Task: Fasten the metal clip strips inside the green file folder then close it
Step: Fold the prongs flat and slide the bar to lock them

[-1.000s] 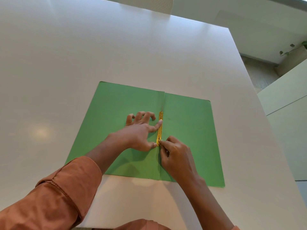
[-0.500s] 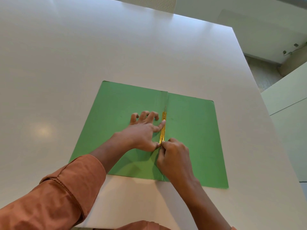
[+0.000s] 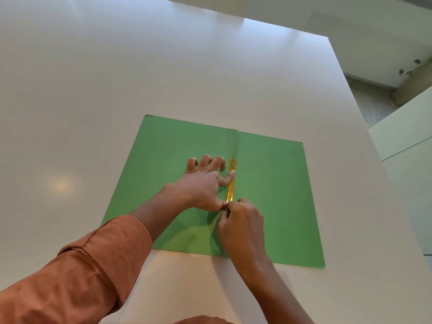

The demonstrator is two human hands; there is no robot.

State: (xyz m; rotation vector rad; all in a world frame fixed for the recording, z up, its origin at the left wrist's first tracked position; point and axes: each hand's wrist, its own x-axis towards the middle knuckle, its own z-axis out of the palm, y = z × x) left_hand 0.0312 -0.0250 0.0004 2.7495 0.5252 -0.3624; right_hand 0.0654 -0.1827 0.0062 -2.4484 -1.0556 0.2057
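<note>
Little is shifting since a second ago: the right hand is edging slightly toward the spine, fingertips pinched together at the near end of the thin gold metal clip strip. The left hand is lying spread, forefinger pressing the strip. The flat green card folder is lying open on the white table, so fastening seems unfinished.

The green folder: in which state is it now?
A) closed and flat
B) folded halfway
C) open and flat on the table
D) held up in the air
C: the green folder lies open, both covers flat on the white table, the gold clip strip along its centre fold.
</note>
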